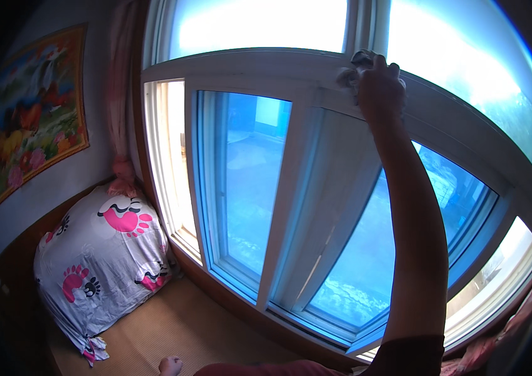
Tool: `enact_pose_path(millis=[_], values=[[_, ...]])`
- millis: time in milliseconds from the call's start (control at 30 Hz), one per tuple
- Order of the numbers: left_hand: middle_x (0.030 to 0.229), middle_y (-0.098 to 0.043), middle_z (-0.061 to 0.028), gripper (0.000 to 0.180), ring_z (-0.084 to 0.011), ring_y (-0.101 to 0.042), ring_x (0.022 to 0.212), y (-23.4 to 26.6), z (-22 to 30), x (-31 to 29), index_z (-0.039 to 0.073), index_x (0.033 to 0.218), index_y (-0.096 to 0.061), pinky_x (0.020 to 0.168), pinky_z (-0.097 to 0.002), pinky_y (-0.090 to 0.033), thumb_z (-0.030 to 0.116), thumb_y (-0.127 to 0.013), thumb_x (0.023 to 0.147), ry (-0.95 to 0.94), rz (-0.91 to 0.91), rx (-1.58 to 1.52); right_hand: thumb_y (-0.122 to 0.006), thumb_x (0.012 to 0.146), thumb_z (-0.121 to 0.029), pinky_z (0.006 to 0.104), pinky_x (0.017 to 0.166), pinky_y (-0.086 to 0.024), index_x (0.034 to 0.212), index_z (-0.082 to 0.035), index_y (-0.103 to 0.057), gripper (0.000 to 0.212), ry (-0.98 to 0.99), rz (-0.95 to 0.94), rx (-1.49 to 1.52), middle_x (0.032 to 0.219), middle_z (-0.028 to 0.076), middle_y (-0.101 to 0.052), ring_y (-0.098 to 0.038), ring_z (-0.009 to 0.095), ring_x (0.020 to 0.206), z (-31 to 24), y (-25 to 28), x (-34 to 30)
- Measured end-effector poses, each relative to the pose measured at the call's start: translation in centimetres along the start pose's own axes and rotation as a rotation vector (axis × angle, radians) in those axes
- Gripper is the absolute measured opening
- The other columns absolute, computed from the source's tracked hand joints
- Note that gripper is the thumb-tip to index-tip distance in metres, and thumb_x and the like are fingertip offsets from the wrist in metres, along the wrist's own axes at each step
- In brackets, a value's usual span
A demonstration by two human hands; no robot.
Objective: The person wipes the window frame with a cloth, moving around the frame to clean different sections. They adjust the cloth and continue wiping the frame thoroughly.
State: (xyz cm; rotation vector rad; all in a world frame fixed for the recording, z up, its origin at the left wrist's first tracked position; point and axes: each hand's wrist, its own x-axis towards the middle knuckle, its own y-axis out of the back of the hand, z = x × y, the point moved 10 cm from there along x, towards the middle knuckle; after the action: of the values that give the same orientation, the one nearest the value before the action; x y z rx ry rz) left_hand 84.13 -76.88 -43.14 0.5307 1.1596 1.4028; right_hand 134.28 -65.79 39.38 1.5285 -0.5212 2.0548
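Raised high, my right hand (pixel 381 88) presses a crumpled greyish cloth (pixel 348 78) to the white window frame (pixel 316 70). Its fingers are closed around the cloth, at the spot where the horizontal bar meets the upper vertical post. Bright panes lie above the bar on both sides of the hand. Below it are sliding sashes with blue-tinted glass (pixel 250 182). My right forearm crosses in front of the right-hand sash and hides part of it. My left hand is not visible. What looks like part of a bare foot (pixel 170 365) shows at the lower edge.
A pile under a white cover with pink and black footprints (pixel 106 250) stands at the left on a tan mat (pixel 172 319). Pink curtains (pixel 122 113) hang beside the window, one tied back. A colourful picture (pixel 34 113) is on the left wall.
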Motion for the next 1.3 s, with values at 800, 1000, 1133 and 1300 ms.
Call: enact_pose_path(millis=[800, 1000, 1133, 1300], values=[[0.093, -0.068, -0.0108, 0.028, -0.0272, -0.066, 0.086, 1.4, -22.9, 7.1, 0.017, 0.096, -0.071, 0.077, -0.0374, -0.052, 0.031, -0.063, 0.073, 0.295, -0.025, -0.091, -0.056, 0.088, -0.033, 0.0389, 0.075, -0.054, 0.102, -0.013, -0.064, 0.026, 0.015, -0.143, -0.018, 0.106, 0.007, -0.056, -0.059, 0.026, 0.094, -14.2, -3.7, 6.3], [0.093, -0.069, -0.0102, 0.029, -0.027, -0.066, 0.087, 6.7, -19.7, 10.2, 0.016, 0.095, -0.071, 0.077, -0.0376, -0.052, 0.032, -0.062, 0.073, 0.298, -0.005, -0.093, -0.056, 0.088, -0.028, 0.041, 0.073, -0.053, 0.097, -0.008, -0.064, 0.023, 0.141, -0.087, 0.091, 0.098, 0.012, -0.061, -0.063, 0.027, 0.087, -17.5, -7.1, 9.0], [0.092, -0.069, -0.0096, 0.029, -0.0268, -0.065, 0.088, 11.9, -17.5, 12.3, 0.015, 0.097, -0.071, 0.078, -0.0373, -0.052, 0.032, -0.061, 0.075, 0.359, 0.026, -0.04, -0.06, 0.084, -0.03, 0.0405, 0.076, -0.052, 0.098, -0.006, -0.065, 0.028, 0.285, -0.059, 0.35, 0.101, 0.013, -0.063, -0.063, 0.028, 0.09, -25.5, -2.7, 8.9], [0.096, -0.068, -0.0091, 0.029, -0.0259, -0.065, 0.091, 15.1, -12.5, 17.8, 0.015, 0.099, -0.07, 0.08, -0.0362, -0.051, 0.032, -0.061, 0.076, 0.328, 0.043, -0.078, -0.062, 0.079, -0.033, 0.0398, 0.08, -0.05, 0.099, -0.006, -0.067, 0.034, 0.128, -0.223, 0.351, 0.109, 0.013, -0.063, -0.06, 0.027, 0.099, -33.2, -7.0, 12.1]])
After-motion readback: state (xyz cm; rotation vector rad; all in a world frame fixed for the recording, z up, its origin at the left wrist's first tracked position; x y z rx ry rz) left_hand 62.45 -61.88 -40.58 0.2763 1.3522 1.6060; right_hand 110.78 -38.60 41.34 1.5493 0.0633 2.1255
